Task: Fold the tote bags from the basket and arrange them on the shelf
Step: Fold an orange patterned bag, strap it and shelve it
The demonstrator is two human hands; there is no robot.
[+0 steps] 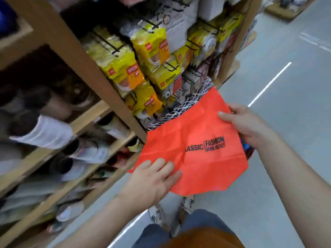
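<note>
Shop aisle: grey floor [286, 122], wooden shelf [89, 116] of shoes on the left, yellow packets [125, 68] hanging on pegs. Out front, the orange tote bag [193, 163] is spread flat in mid-air, its black print reading "LASSIC | FASHION", long axis running lower left to upper right. Left hand [152, 181] grips the near-left edge with fingers on top. Right hand [245, 124] pinches the far-right edge, thumb on top.

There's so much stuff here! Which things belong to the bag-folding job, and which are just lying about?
Part of the job:
orange tote bag, gripped by the left hand and the right hand
wire basket behind the bag
wooden shelf

Just there:
yellow packets hanging on hooks
blurred goods already on the shelf
</note>
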